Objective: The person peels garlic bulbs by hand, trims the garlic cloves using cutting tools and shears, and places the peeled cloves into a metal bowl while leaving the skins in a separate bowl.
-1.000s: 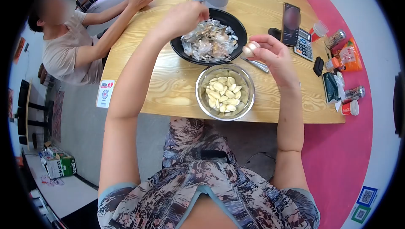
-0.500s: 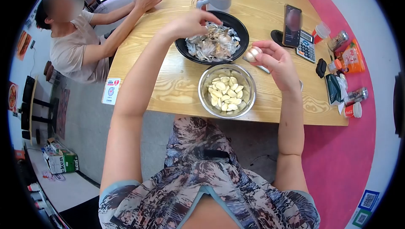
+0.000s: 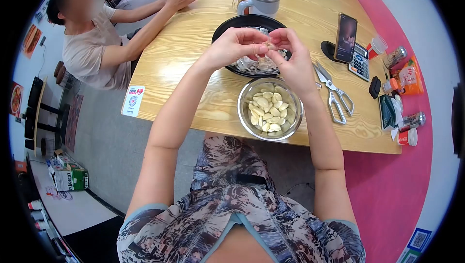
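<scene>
Both hands meet over the near part of a black bowl (image 3: 220,35) that holds papery garlic skins (image 3: 249,64). My right hand (image 3: 293,57) is closed on garlic (image 3: 271,46), mostly hidden by the fingers. From the other side, my left hand (image 3: 235,47) pinches the same garlic between thumb and fingertips. Whether it is one clove or a joined pair cannot be made out. Just below the hands stands a steel bowl (image 3: 243,112) with many peeled garlic cloves (image 3: 270,110) in it.
Scissors (image 3: 334,93) lie right of the steel bowl. Behind them are a propped phone (image 3: 346,37) and a calculator (image 3: 359,64). A grey mug (image 3: 265,5) stands beyond the black bowl. Jars, cups and packets line the table's right side. Another person (image 3: 92,49) sits at left.
My left hand has moved from over the skins to the garlic in my right hand. My right hand has shifted left and up over the black bowl, uncovering the scissors.
</scene>
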Tool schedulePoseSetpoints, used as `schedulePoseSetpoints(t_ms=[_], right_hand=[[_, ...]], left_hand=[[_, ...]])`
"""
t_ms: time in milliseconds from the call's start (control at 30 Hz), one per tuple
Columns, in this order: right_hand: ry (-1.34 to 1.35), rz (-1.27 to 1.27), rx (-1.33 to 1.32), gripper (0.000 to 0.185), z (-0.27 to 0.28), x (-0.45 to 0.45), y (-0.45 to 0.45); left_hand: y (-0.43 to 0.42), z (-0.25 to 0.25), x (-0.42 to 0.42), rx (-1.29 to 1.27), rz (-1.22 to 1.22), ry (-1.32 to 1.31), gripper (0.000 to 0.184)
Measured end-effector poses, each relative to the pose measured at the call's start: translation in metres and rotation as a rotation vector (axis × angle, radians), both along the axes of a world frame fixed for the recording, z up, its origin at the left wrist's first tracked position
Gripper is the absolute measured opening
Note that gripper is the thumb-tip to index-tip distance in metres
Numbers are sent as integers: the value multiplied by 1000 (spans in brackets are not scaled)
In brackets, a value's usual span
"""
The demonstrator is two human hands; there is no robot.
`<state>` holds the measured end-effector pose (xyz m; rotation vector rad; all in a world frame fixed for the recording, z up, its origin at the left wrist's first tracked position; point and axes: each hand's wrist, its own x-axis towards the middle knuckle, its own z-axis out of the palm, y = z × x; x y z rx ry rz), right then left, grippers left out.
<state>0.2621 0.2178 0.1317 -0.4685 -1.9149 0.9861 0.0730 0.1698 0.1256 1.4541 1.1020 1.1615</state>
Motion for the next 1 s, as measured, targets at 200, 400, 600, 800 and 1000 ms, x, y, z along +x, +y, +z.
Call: schedulePoseSetpoints(t_ms=[200, 400, 600, 800, 1000], right_hand=[[-148, -129, 59, 15, 9, -2, -4], [-74, -52, -59, 16, 3, -7, 0], [-65, -42, 11, 15, -2, -10, 3], [-65, -25, 25, 16, -4, -15, 5], [-78, 27, -115, 16, 1, -12, 14]], left_hand=[[-1, -7, -2, 141, 74, -87, 25], [5, -16, -8, 240, 100, 20, 23], [-2, -24, -4, 226, 91, -176, 23], [-7, -24, -10, 315, 115, -56, 26], [-7, -25, -11, 212, 98, -176, 27]])
